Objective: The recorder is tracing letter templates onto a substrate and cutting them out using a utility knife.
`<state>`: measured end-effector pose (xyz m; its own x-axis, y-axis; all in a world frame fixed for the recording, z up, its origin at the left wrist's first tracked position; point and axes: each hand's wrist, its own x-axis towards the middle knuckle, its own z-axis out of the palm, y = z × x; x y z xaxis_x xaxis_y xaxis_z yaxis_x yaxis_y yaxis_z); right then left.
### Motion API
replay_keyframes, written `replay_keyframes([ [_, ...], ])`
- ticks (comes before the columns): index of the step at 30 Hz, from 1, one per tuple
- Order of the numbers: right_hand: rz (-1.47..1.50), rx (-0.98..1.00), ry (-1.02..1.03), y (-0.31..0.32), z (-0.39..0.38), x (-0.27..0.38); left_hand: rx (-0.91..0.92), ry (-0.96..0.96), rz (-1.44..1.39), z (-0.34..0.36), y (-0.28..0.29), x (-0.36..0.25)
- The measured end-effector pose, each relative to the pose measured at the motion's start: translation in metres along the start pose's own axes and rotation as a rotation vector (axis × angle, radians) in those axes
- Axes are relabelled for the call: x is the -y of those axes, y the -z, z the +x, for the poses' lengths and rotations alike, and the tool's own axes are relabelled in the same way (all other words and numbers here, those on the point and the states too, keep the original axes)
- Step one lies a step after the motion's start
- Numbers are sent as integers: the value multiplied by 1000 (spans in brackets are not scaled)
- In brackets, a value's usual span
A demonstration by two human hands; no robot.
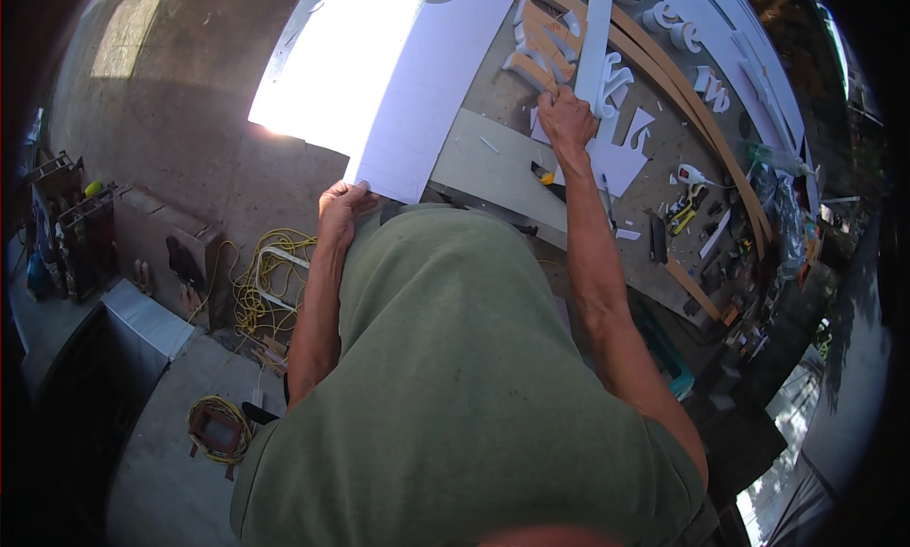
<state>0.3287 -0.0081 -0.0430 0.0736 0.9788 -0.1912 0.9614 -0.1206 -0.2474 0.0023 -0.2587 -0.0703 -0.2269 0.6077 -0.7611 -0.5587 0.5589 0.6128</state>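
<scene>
2 hands (345,204), 1 wht sheet (434,111) in L, 1 knife (541,173) nr R (567,119)

Grey-brown floor (275,182) at your left, sunlit patch (131,30) farther out, paler concrete (161,452) nearer you, grey worktable (675,141) to your right

White letter-shaped pieces (654,20) lie on the worktable (493,90). Reddish marks on the brown-faced cutout (545,40) are too small to read.
</scene>
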Motion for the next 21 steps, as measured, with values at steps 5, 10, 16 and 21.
replay_keyframes([
  [5,49,-26,6,16,-13,-3,-4,-4,-1,0,12,8],
  [10,395,38,-53,22,-42,-26,28,18,-30,4,7,7],
  [16,601,190,12,14,-110,-37,114,18,-146,0,19,15],
  [21,692,146,-95,23,-152,-73,109,70,-33,8,4,17],
])
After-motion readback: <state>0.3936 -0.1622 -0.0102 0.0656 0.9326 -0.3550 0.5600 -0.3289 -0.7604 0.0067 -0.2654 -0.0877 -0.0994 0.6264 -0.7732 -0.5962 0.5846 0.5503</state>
